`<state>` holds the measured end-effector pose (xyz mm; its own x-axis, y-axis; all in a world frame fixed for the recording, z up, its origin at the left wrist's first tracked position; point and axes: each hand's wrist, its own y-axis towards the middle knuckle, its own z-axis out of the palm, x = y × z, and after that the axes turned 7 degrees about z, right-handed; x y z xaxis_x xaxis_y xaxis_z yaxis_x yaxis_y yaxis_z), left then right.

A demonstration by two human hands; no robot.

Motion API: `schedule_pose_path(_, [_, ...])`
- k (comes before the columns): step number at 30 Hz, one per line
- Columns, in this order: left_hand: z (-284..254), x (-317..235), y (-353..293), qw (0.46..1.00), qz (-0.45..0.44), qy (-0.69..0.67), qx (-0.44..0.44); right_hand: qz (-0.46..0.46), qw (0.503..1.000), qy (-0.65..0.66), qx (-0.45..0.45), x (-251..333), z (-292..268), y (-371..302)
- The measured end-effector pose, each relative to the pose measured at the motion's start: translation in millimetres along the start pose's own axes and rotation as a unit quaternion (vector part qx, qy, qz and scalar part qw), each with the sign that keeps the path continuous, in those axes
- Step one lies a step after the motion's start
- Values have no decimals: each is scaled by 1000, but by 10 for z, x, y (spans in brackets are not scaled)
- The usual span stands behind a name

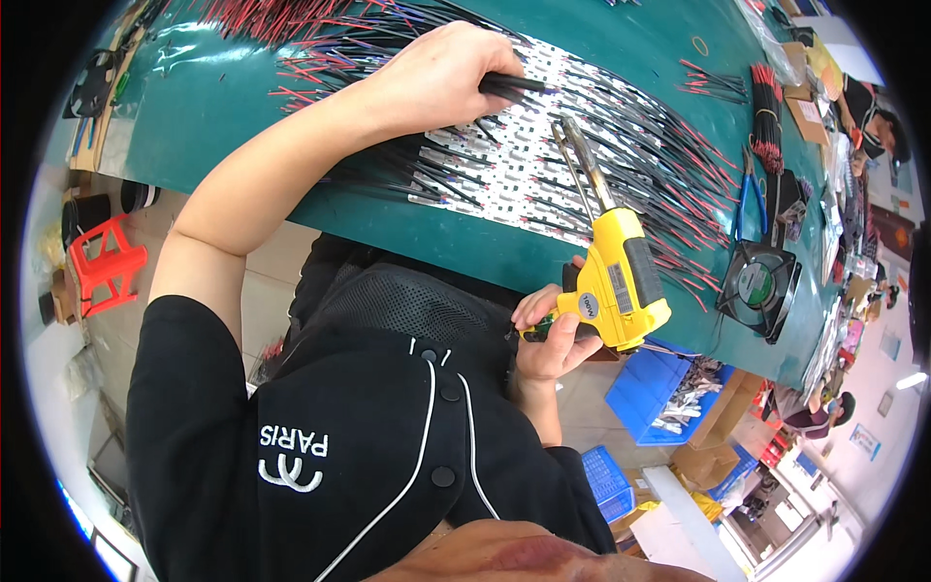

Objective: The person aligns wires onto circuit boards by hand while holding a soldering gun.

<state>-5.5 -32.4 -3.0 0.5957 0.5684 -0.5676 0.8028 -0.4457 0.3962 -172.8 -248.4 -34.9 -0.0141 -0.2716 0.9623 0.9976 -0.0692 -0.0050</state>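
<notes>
My left hand point(441, 80) reaches over the workbench with its fingers closed on black wires point(516, 85), whose ends point right. Below the wires lies a panel of small white circuit boards point(509, 160), with black leads fanning out on both sides. My right hand point(558, 341), at the bench's near edge, grips a yellow soldering gun point(613, 276) by its handle. The gun's metal tip and thin feed tube point up and left over the panel, a short way below the wires in my left hand. Whether the tip touches anything, I cannot tell.
Loose red and black wires point(262, 15) crowd the far left of the green bench point(194, 112). To the right lie a wire bundle point(766, 121), blue-handled pliers point(748, 199) and a square black fan point(759, 288). Below stand a blue bin point(635, 388) and a red stool point(105, 264).
</notes>
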Motion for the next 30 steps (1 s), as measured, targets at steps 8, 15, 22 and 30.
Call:
schedule_pose_path(8, [59, 12, -4, 996, -68, 50, 19, 7, 1000, -25, 8, -3, 81, 16])
schedule_pose_path(15, [13, -60, 28, 993, -101, 50, 47, -3, 1000, -25, -1, -28, 124, 14])
schedule_pose_path(22, [66, -50, 24, 995, -83, 50, 26, 1, 999, -40, 2, -16, 154, 35])
schedule_pose_path(30, [113, -30, 10, 995, -71, 75, 9, 24, 999, -47, -2, 8, 166, 39])
